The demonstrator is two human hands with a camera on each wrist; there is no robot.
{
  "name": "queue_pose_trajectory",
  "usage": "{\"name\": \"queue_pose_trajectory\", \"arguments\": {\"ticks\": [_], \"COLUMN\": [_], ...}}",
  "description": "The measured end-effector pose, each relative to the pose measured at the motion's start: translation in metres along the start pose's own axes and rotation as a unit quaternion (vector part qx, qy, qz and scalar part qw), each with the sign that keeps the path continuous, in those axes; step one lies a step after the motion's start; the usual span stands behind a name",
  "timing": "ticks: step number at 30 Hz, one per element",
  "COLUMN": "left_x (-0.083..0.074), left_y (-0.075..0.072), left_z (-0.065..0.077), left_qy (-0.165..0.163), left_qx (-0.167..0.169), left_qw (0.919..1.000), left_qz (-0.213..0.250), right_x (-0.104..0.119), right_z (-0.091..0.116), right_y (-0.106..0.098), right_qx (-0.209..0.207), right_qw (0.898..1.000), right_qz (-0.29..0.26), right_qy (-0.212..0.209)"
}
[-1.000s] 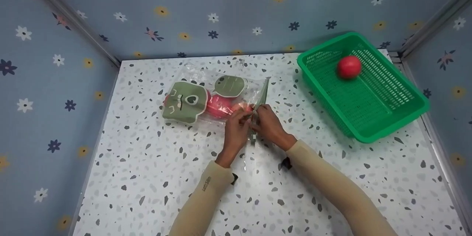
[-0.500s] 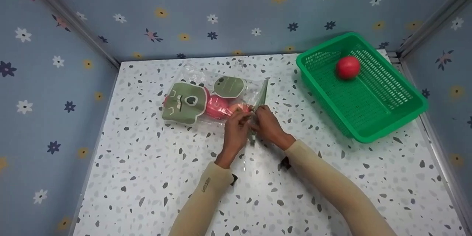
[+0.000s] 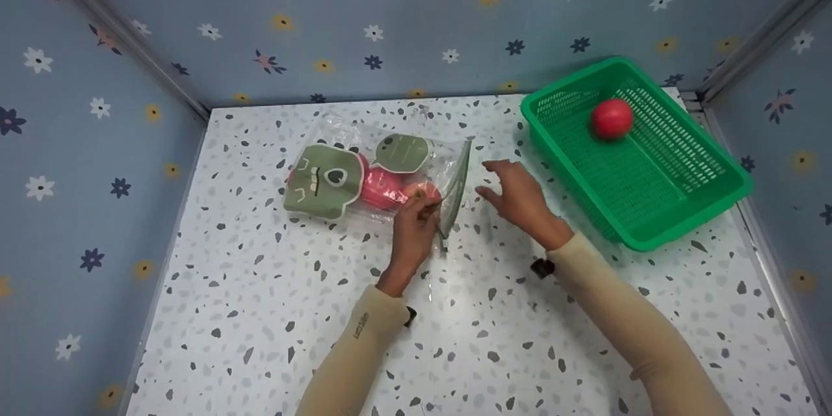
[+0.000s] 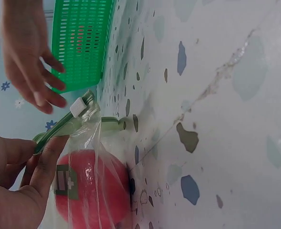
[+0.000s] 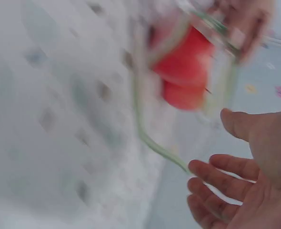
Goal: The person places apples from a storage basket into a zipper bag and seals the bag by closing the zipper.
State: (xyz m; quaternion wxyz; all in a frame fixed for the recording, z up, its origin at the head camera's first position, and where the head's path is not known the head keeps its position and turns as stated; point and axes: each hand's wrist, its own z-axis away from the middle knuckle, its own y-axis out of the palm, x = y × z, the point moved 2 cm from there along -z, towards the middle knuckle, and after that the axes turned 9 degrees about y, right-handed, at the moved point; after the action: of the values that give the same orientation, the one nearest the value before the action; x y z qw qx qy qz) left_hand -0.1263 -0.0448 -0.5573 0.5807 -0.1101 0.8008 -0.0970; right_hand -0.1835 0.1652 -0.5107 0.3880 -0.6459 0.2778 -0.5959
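Note:
A clear zip bag (image 3: 398, 155) with green cartoon prints lies on the speckled table, several red and pink round fruits (image 3: 383, 188) inside it. My left hand (image 3: 415, 227) pinches one lip of the bag's green-edged mouth between thumb and fingers, close to a white slider (image 4: 77, 107). The mouth gapes toward the right, as the right wrist view shows. My right hand (image 3: 520, 198) is off the bag, just right of its mouth, thumb and fingers spread and holding nothing.
At the back right stands a green plastic basket (image 3: 689, 226) with a single red round fruit (image 3: 611, 119) in it. Flower-patterned walls (image 3: 416, 19) enclose the table (image 3: 273, 338) at the back and both sides.
My right hand has let go of the bag's edge and moved right toward the basket. The bag's mouth has spread wider. My left hand stays at the lip.

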Motion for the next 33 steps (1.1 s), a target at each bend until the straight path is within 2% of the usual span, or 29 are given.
{"name": "queue_pose_trajectory", "arguments": {"ticks": [7,14,24,33], "left_x": [0.001,0.003,0.001,0.000], "left_y": [-0.001,-0.001,0.000,0.000], "left_z": [0.000,0.000,-0.001,0.001], "left_qy": [-0.002,-0.003,-0.018,-0.011], "left_qx": [0.001,-0.002,-0.001,-0.002], "left_qw": [0.9999,1.0000,0.9998,0.9999], "left_qz": [-0.012,-0.002,0.012,0.002], "right_x": [-0.007,-0.029,-0.068,-0.103], "right_z": [-0.014,-0.025,-0.039,-0.059], "right_y": [-0.063,-0.106,-0.140,-0.152], "right_qx": [-0.034,-0.052,-0.058,-0.032], "right_qw": [0.998,0.994,0.990,0.981], "right_qz": [-0.001,-0.009,0.011,0.050], "right_qy": [0.049,0.091,0.126,0.187]}}
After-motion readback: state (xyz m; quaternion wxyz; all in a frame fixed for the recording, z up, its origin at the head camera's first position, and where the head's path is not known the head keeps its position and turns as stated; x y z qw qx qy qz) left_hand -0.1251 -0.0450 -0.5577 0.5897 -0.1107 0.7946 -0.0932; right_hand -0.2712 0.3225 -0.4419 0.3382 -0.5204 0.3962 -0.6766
